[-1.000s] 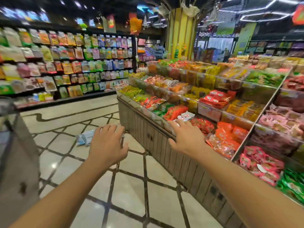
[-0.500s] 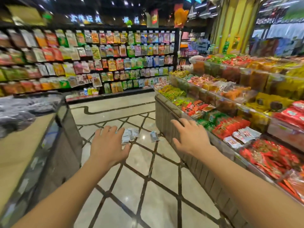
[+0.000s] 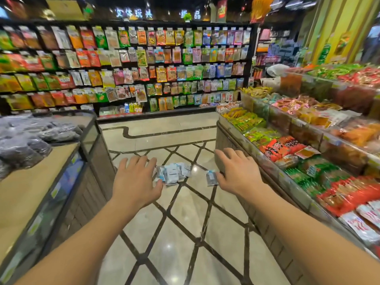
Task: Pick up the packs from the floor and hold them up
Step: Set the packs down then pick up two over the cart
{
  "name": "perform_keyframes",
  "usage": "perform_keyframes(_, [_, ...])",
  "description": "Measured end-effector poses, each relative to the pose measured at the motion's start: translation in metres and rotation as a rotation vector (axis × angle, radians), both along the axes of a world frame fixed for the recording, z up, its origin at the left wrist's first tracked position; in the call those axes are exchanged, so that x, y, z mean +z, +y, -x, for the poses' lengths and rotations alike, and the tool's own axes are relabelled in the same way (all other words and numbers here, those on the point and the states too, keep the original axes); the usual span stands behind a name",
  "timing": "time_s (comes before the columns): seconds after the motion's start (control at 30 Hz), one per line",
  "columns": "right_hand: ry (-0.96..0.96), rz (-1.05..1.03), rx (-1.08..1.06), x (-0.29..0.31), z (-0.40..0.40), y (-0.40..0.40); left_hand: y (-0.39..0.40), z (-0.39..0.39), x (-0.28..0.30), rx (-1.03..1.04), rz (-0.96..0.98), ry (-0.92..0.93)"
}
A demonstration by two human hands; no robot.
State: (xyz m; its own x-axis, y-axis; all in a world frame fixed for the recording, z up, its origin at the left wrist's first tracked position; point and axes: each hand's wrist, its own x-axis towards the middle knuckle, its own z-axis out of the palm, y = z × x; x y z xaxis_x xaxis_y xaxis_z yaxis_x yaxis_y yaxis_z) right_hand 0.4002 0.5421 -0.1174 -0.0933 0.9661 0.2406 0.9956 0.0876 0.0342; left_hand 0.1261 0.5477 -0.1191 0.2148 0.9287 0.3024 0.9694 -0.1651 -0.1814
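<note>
two bare arms reach forward and down over a shop aisle. the left hand (image 3: 134, 183) and right hand (image 3: 238, 173) are both palm down, fingers (image 3: 230, 156) released and spread, holding nothing. the packs (image 3: 173, 172), a small pale pile, lie on the floor (image 3: 185, 233) ahead between the hands, with one more pack (image 3: 211, 177) apart from the pile, just beside the right hand. the floor is glossy beige tile with dark diagonal lines. a bin display (image 3: 298, 145) of bright snacks runs along the right, a wooden surface (image 3: 26, 182) with dark bags stands left, and a shelf wall (image 3: 131, 64) of hanging packets fills the back.
</note>
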Motion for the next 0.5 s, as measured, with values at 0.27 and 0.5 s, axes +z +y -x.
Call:
perform_keyframes(0.27, [-0.027, 0.002, 0.019, -0.007, 0.023, 0.166, 0.166, 0.015, -0.009, 0.001, 0.019, -0.02])
perform_keyframes(0.5, [-0.052, 0.011, 0.015, -0.005, 0.031, 0.298, 0.307, 0.021, -0.006, 0.0, 0.017, 0.018])
